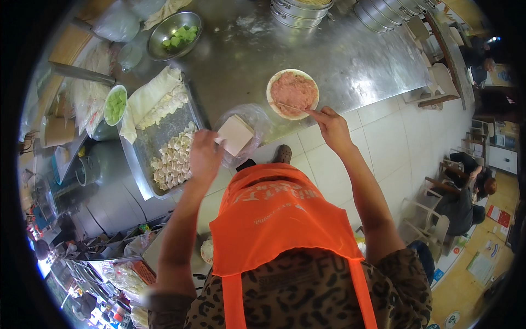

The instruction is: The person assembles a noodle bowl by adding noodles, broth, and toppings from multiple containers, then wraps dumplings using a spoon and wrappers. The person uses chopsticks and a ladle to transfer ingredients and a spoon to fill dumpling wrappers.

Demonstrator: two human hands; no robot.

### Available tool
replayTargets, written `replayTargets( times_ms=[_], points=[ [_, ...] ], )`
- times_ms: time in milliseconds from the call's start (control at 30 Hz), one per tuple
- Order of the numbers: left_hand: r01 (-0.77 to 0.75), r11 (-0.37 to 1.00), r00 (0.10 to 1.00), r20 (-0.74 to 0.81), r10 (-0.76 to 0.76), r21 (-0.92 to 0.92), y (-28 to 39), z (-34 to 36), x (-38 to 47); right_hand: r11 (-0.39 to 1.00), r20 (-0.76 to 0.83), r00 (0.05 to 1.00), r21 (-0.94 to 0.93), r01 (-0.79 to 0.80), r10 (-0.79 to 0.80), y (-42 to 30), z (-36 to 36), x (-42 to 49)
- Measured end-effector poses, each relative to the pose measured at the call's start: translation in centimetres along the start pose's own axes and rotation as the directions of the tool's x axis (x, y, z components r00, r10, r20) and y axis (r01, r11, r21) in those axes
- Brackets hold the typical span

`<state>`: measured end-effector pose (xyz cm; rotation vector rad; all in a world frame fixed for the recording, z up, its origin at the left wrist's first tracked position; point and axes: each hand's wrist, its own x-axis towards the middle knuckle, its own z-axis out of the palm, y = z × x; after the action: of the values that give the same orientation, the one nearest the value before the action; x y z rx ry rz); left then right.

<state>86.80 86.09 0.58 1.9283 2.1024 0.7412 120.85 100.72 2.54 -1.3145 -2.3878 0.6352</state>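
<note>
My right hand grips a thin stick-like utensil, whose far end rests in pinkish minced meat filling a round white bowl. To the left, my blurred left hand is between a metal tray and a stack of square dough wrappers. Something pale shows at its fingertips, but I cannot tell whether it is held. The wrappers lie on a clear plastic bag. Folded wontons cover the tray's near part; more dumplings lie beside a white cloth at its far end.
Chopped green vegetable pieces sit in a steel bowl and a smaller white bowl. Metal steamers stand at the steel table's far side. To the right are chairs and a seated person.
</note>
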Motion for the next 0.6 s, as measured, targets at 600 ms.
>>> replayTargets(
  times_ms=[600],
  points=[
    [-0.014, 0.988, 1.0, 0.029, 0.01, 0.153, 4.9, 6.7, 2.2, 0.827, -0.005, 0.958, 0.506, -0.245, 0.287, -1.0, 3.9, -2.4]
  ],
)
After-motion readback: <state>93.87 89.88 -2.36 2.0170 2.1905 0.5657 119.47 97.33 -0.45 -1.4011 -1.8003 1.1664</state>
